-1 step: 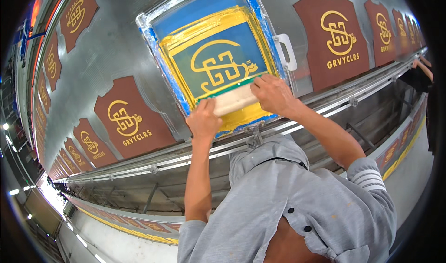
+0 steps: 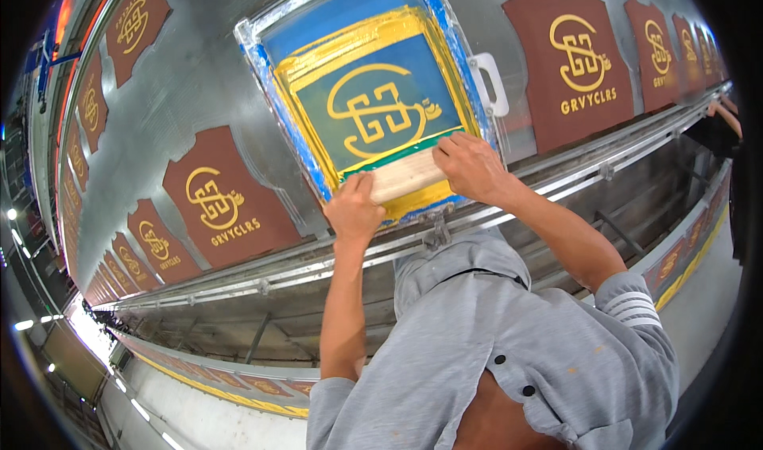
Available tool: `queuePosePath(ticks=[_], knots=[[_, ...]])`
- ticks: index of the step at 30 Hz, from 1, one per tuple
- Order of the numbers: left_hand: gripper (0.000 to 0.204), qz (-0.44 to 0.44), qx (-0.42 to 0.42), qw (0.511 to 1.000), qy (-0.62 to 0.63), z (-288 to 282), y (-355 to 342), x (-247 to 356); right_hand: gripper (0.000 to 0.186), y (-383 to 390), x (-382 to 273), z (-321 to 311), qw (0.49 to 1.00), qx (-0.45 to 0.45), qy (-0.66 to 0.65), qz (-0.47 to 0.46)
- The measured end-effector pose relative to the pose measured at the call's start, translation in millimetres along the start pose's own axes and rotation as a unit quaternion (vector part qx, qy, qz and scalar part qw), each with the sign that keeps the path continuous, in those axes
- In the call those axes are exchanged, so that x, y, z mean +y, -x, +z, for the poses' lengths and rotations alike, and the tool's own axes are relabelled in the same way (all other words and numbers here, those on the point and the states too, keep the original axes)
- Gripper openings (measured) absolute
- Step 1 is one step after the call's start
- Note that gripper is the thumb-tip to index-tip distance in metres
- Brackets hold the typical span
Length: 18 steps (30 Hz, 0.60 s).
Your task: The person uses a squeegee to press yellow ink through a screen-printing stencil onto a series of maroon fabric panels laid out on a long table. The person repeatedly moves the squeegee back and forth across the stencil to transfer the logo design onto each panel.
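A wooden-handled squeegee with a green blade lies across the near part of a printing screen. My left hand is closed round its left end. At the other end, my right hand grips the handle, fingers curled over the top. The screen has a metal frame with blue tape and a white side handle. On its blue mesh shows a curly yellow design. Yellow ink covers the strip between squeegee and near frame edge, and more borders the design.
Maroon shirt panels with yellow prints lie in rows on the long grey table, another panel left of the screen. A metal rail runs along the table's near edge. At far right, another person's arm shows.
The squeegee, with both hands on it, has come slightly nearer to me. More of the green blade and of the lower design now shows.
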<state>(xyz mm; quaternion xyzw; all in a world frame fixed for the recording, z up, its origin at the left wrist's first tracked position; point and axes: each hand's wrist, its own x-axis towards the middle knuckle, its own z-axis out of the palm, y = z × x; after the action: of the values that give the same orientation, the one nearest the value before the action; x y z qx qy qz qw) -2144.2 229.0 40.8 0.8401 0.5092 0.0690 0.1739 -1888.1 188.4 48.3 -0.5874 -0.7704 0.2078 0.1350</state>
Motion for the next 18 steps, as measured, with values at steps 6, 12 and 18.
queuePosePath(ticks=[6,12,18], knots=[[0.040,-0.009,-0.023,1.000,0.015,11.0,70.7,19.2,0.014,65.2,-28.4,17.8,0.999,-0.031,-0.004,0.025],[0.039,0.015,-0.040,0.999,-0.014,-2.3,56.7,21.9,0.049,51.0,-13.4,-14.4,0.977,-0.106,-0.175,0.068],[0.035,0.011,-0.076,0.989,-0.126,-10.6,49.6,49.3,0.051,-12.4,77.1,-19.1,0.894,0.296,-0.122,0.313]])
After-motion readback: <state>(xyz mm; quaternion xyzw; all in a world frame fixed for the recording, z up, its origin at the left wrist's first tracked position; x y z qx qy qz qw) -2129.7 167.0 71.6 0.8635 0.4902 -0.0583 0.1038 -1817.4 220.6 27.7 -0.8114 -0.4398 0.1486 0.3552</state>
